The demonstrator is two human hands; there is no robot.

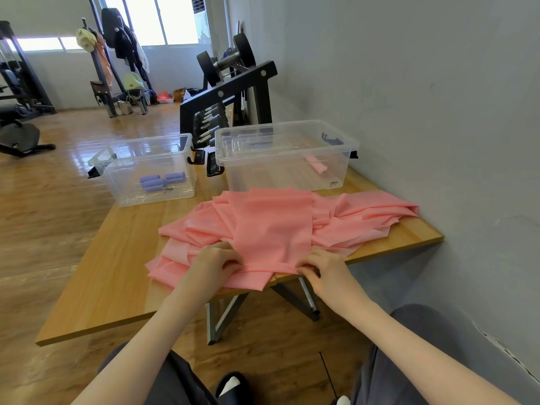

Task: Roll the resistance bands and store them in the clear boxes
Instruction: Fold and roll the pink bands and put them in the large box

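A heap of pink resistance bands (336, 220) lies across the wooden table (117, 273). One flat pink band (271, 229) stretches over the heap towards me. My left hand (216, 263) pinches its near edge on the left, and my right hand (320, 270) pinches the same edge on the right, both at the table's front edge. The left clear box (122, 159) holds several rolled purple bands (162, 180). The right clear box (344, 147) holds one rolled pink band (317, 165).
A black dumbbell rack (230, 95) stands behind the boxes. A grey wall (438, 112) runs close along the table's right side. Black box-lid clips (204, 162) lie between the boxes. Gym machines and a coat stand are far left on the wooden floor.
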